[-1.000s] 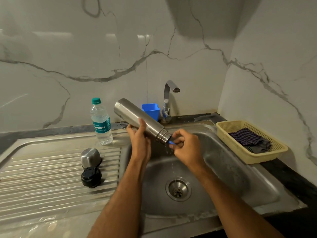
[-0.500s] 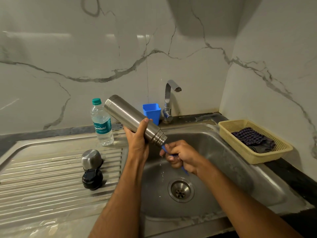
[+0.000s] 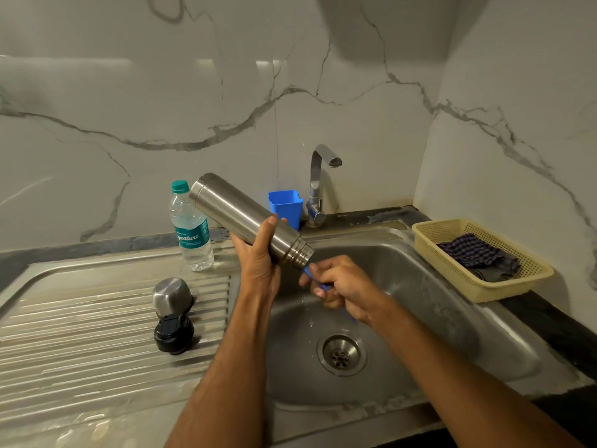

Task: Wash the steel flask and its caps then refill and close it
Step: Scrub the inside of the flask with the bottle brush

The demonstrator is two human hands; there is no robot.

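My left hand grips the steel flask around its lower body and holds it tilted over the sink, mouth pointing down to the right. A thin blue brush handle comes out of the flask's mouth, and my right hand is shut on it just below the opening. Drops of water fall under the hands. The steel cap and the black inner cap sit on the ribbed drainboard to the left.
A plastic water bottle with a teal cap stands behind the drainboard. A blue cup and the tap are at the back of the sink. A yellow basket with a checked cloth sits at the right. The drain lies below the hands.
The flask's base has risen and moved left, so it tilts more steeply. My right hand has drawn the blue brush handle farther out of the mouth, down and to the right.
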